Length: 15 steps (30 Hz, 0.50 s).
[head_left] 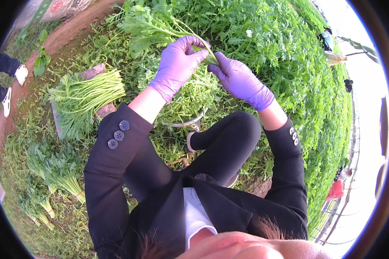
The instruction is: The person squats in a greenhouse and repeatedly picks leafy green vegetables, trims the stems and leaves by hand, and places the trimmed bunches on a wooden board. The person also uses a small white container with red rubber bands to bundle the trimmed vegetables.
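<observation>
In purple gloves, both my hands meet on a small bunch of leafy greens (149, 30) with feathery leaves and pale stems. My left hand (179, 64) is closed around the stems, thumb bent over them, and the leaves fan out to the upper left. The stem ends are pinched between the thumb and fingers of my right hand (242, 82). Below the hands, loose stems and leaves (186, 101) heap up over a round container with a pale rim (188, 124). Left of my left arm, a neat pile of the same greens (88, 93) lies with its stems side by side.
Standing greens (307, 95) fill the bed ahead and to the right. Several tied bundles (71, 183) lie on the leaf-strewn ground at the lower left. A white sack (52, 11) is at the upper left. Another person's legs (4, 82) show at the left edge.
</observation>
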Tool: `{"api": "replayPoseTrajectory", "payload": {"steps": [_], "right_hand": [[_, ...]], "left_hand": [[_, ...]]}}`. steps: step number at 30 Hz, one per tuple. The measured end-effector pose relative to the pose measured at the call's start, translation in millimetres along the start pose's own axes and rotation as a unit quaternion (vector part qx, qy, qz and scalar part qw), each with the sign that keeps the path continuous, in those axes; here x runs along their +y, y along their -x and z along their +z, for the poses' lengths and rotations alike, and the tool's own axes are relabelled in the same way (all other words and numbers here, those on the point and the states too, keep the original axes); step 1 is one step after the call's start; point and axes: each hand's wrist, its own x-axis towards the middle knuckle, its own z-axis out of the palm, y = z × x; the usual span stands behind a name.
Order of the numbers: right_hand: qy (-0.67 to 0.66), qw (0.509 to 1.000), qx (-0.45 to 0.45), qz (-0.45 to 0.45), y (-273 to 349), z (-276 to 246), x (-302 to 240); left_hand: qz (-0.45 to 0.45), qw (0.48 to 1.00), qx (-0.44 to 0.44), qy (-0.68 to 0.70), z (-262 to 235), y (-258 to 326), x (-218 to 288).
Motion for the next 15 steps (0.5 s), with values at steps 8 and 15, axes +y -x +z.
{"api": "replayPoseTrajectory", "payload": {"steps": [8, 15], "right_hand": [[-0.122, 0.968, -0.178, 0.130, -15, -61, 30], [0.366, 0.879, -0.304, 0.038, -63, -103, 81]], "left_hand": [[0.048, 0.975, 0.123, -0.179, -15, -3, 11], [0.008, 0.723, -0.372, -0.583, -35, 29, 26]]}}
